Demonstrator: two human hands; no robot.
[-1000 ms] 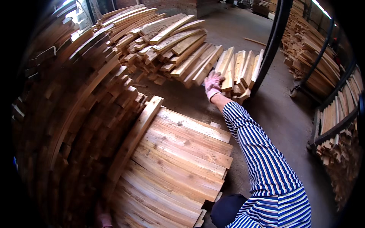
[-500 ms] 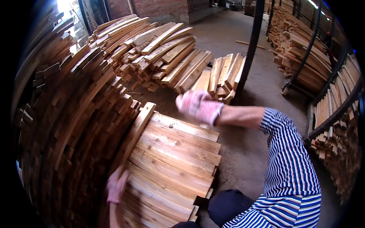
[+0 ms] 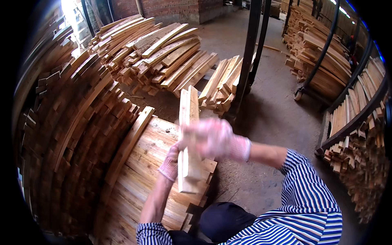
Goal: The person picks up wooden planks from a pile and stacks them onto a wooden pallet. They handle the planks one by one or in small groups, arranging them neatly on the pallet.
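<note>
Both hands wear pinkish knit gloves and grip wooden boards [image 3: 190,171] held out before me, at least two lying face to face. My left hand [image 3: 170,162] is closed round their left side. Across their top and right side lies my right hand [image 3: 218,139], blurred by motion, its fingers wrapped over the wood. Below the boards is a layer of planks [image 3: 134,183] laid side by side. One board [image 3: 130,145] rests along that layer's left edge, next to a tall stack of lumber [image 3: 81,134].
A heap of loose boards [image 3: 163,53] lies beyond, with a smaller bundle [image 3: 222,83] beside a dark metal post [image 3: 246,57]. Wheeled racks of lumber [image 3: 318,53] stand at the right across the concrete floor [image 3: 265,114]. A brick wall [image 3: 171,11] is at the back.
My right hand has come from near the far bundle toward me and now holds boards. My left hand has left the edge board and risen rightward to grip them too.
</note>
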